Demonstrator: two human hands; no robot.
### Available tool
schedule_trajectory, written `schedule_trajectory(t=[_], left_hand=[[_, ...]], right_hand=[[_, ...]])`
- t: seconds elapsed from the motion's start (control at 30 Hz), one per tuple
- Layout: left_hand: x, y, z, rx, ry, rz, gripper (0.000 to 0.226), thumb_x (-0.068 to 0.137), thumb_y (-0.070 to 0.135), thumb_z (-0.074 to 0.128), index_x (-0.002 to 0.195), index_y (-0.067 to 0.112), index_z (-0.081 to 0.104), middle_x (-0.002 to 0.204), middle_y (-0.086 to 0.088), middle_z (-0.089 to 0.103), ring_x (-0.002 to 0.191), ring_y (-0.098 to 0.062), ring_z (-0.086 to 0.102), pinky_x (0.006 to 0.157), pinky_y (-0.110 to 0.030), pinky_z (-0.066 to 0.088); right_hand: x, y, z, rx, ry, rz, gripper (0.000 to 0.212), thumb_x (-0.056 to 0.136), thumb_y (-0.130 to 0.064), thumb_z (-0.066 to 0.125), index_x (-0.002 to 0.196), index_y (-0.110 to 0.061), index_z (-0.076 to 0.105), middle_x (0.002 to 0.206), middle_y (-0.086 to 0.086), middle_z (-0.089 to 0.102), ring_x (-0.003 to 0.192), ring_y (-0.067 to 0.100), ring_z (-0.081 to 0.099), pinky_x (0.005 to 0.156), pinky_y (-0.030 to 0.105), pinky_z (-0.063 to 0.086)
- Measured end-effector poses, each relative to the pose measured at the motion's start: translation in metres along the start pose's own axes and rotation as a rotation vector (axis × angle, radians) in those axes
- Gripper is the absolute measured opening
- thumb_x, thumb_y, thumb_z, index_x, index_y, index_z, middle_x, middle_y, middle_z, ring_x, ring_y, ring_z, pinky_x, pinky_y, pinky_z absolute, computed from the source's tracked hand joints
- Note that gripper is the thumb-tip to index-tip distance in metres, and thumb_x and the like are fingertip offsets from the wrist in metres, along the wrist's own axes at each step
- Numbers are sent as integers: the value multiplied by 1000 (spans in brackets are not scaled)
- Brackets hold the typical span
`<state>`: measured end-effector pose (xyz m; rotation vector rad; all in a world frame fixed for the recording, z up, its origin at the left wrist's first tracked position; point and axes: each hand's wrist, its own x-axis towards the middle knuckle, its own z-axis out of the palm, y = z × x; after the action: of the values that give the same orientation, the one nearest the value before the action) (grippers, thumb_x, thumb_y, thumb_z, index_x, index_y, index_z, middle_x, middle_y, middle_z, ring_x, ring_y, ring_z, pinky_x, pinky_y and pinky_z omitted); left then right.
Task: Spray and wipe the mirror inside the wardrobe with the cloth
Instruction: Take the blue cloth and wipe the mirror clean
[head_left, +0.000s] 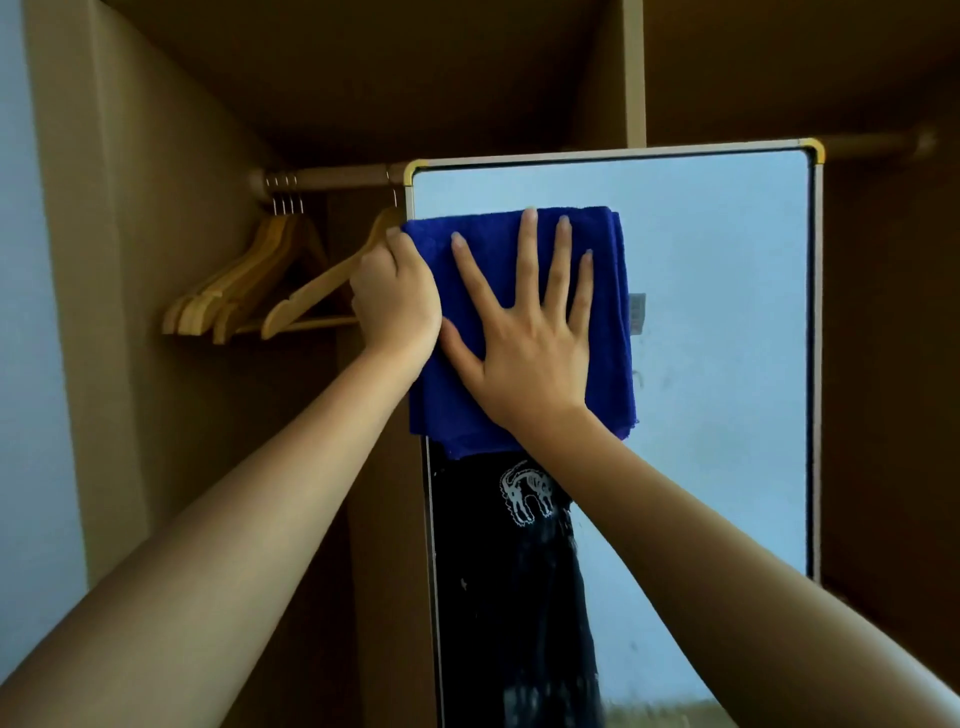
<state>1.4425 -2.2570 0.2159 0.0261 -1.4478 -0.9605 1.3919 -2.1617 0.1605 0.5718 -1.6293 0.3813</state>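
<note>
hands: 2 showing, left hand & right hand
cloth: 1 showing
mirror: 1 standing
hangers: approx 5 hanging (bunched, hard to separate)
rail: 1 running across

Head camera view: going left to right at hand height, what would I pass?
Bunched wooden hangers → single hanger → left hand gripping the mirror's edge → right hand flat on the blue cloth → bare mirror → frame edge.

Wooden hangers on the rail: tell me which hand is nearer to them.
Left. The left hand grips the mirror's left edge, right beside the nearest wooden hanger. The right hand presses flat on the blue cloth, farther right.
</note>
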Motion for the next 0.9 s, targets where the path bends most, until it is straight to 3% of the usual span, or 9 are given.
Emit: schedule_trajectory(t=[0.23, 0.4, 0.6, 0.9], left_hand=[[-24, -16, -1, 155, 11, 142, 41, 105, 34, 27, 79, 15, 53, 65, 5, 52, 57, -5, 50, 50, -10, 36], [-26, -18, -2, 162, 29, 146, 46, 105, 34, 27, 65, 22, 45, 57, 7, 47, 49, -2, 50, 47, -10, 37], [-26, -18, -6, 95, -27, 135, 51, 105, 37, 25, 62, 22, 47, 54, 6, 49, 44, 0, 49, 43, -11, 35], [-26, -17, -3, -4, 26, 64, 52, 104, 43, 23, 58, 26, 41, 51, 7, 47, 41, 2, 47, 43, -10, 34]], right_hand=[[-20, 27, -6, -16, -26, 23, 70, 93, -71, 24, 155, -40, 11, 164, 14, 2, 150, 40, -3, 120, 57, 0], [-4, 40, -11, -9, -20, 93, 70, 93, -72, 22, 155, -42, 8, 164, 13, 0, 150, 38, -5, 120, 57, 0], [38, 16, -9, 26, 16, 172, 71, 93, -71, 18, 155, -39, 10, 164, 15, 1, 149, 41, -4, 118, 60, -1], [-6, 2, 1, 34, 8, 2, 69, 94, -69, 25, 155, -38, 16, 164, 14, 7, 150, 40, -1, 120, 56, -1]])
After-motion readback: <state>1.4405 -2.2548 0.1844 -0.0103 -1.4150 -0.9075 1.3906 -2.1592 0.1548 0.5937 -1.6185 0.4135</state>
